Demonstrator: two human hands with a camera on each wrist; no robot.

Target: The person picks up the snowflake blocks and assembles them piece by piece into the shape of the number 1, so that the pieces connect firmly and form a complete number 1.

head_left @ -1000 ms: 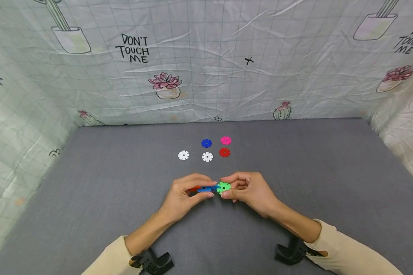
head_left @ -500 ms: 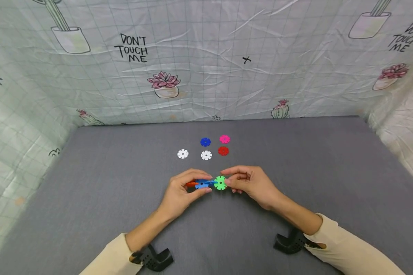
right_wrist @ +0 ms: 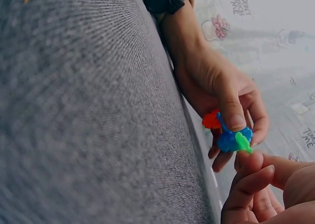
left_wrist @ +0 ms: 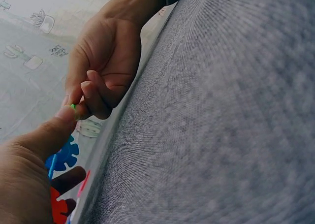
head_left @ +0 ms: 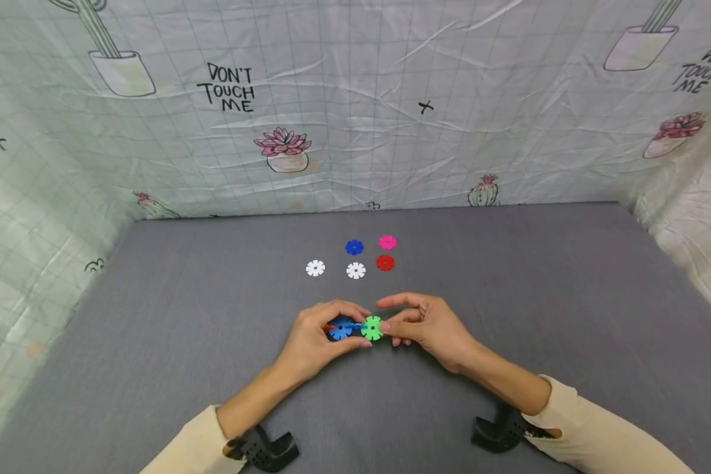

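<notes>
A green disc [head_left: 372,334] is pinched by fingers [head_left: 398,329] of the right hand [head_left: 431,331], joined blue discs [head_left: 339,334] gripped by the left hand [head_left: 312,334].

Green disc [head_left: 372,328]: bright, uniform green. First blue disc [head_left: 340,329] and second blue disc [right_wrist: 226,143]: medium blue throughout. Orange-red disc [right_wrist: 211,119]: solid colour. Further discs, each one colour: dark blue disc [head_left: 354,247], pink disc [head_left: 388,242], red disc [head_left: 385,263], two white discs [head_left: 356,270]. Desk [head_left: 509,276]: grey, fine woven texture in wrist views. Backdrop cloth [head_left: 361,66]: pale grey-white, thin grid, printed pink succulents [head_left: 282,150], green cacti [head_left: 484,192], black lettering [head_left: 230,87]. Sleeves [head_left: 198,441]: cream. Wrist mounts [head_left: 266,451]: black.
</notes>
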